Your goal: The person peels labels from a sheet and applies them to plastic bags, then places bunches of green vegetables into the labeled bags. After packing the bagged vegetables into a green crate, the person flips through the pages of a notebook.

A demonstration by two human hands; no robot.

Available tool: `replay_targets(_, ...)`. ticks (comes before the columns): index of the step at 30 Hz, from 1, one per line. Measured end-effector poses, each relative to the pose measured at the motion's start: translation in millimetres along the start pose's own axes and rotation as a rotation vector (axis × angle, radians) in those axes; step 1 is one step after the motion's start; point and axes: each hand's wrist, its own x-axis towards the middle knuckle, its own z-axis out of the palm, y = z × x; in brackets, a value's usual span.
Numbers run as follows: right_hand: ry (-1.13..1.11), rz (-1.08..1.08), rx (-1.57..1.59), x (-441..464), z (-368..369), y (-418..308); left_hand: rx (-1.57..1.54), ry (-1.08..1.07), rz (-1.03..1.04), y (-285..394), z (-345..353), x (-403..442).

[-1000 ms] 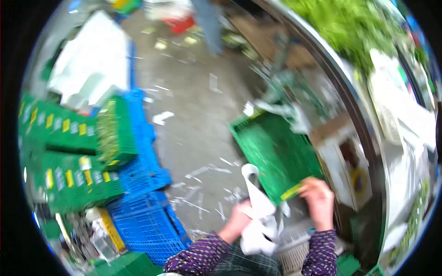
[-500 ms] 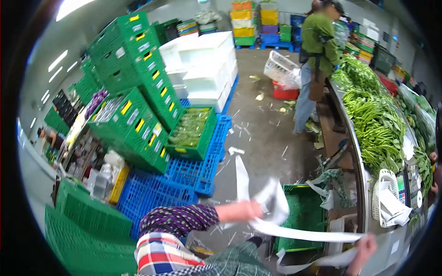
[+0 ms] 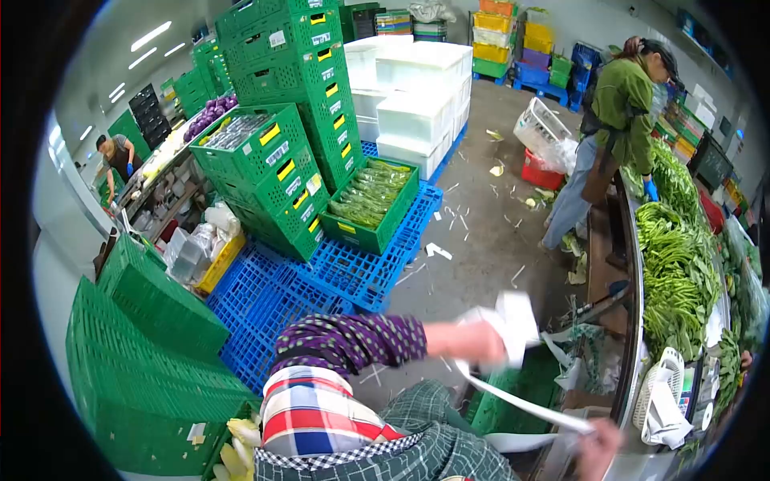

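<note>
My left hand [image 3: 480, 342] is stretched out ahead, blurred, with its fingers closed around a folded bunch of a long white paper strip [image 3: 517, 405]. From there the strip runs down and right to my right hand [image 3: 600, 447], which pinches it near the counter's edge. A second length of the strip hangs below, between the hands. Beneath them on the floor is a green crate [image 3: 529, 381], partly hidden by the left hand and the strip. Just past my right hand, a white basket [image 3: 644, 393] with white paper over its rim stands on the counter.
Green beans [image 3: 670, 272] and leafy greens lie along the counter. A co-worker in a green jacket [image 3: 622, 100] stands there. To the left, stacked green crates [image 3: 265, 208] and a crate of packed vegetables [image 3: 377, 192] rest on blue pallets [image 3: 341, 276]. Paper scraps litter the floor.
My left hand has moved right and up with the bunched strip, and my right hand has come slightly left and down. The view has shifted, and the co-worker now bends toward the greens.
</note>
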Motion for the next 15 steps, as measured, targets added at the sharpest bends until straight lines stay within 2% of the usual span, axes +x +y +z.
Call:
replay_targets(1,0.113,0.176,0.066,19.7,-19.3,-4.0,-0.309,0.007,0.042,42.0,22.2,14.0)
replay_targets(2,0.331,0.065,0.012,37.8,-14.3,-6.7,-0.675,-0.049,0.068,78.7,39.6,16.4)
replay_targets(3,0.524,0.120,0.022,52.9,15.6,-11.7,-0.649,-0.232,0.241,84.1,98.1,22.6)
replay_targets(4,0.520,0.114,0.026,46.3,37.6,-17.6,-0.912,-0.178,0.147,115.5,48.6,51.9)
replay_targets(5,0.300,0.198,0.169,35.6,59.5,-24.4,-0.935,0.611,0.170,130.0,31.1,81.5)
replay_targets(6,0.073,0.275,0.308,24.3,79.0,-30.2,-0.645,0.282,0.089,74.2,43.8,81.7)
replay_targets(7,-0.160,0.349,0.446,13.7,96.5,-34.7,-0.954,0.553,-0.027,81.8,-17.4,93.6)
replay_targets(9,-0.632,0.510,0.716,-5.2,114.0,-40.0,-0.050,0.509,-0.077,17.0,-26.0,82.4)
replay_targets(10,-0.578,0.299,0.278,-4.3,101.6,-35.4,0.423,0.112,-0.233,-5.1,-26.3,61.5)
replay_targets(11,-0.493,0.095,-0.165,0.1,77.0,-24.8,0.709,0.340,-0.008,-12.7,-24.6,43.6)
replay_targets(12,-0.231,-0.155,-0.331,0.0,56.3,-4.4,0.247,0.385,-0.086,-17.0,-5.4,24.3)
replay_targets(13,-0.108,-0.191,-0.298,6.1,27.7,11.2,0.187,-0.341,-0.328,-34.8,41.6,-0.9)
replay_targets(14,0.098,-0.052,-0.081,16.8,11.8,26.9,-0.168,-0.088,-0.123,6.8,52.4,-9.2)
replay_targets(15,0.286,0.104,0.133,23.2,5.2,28.3,-0.170,-0.270,-0.053,50.0,58.2,-2.2)
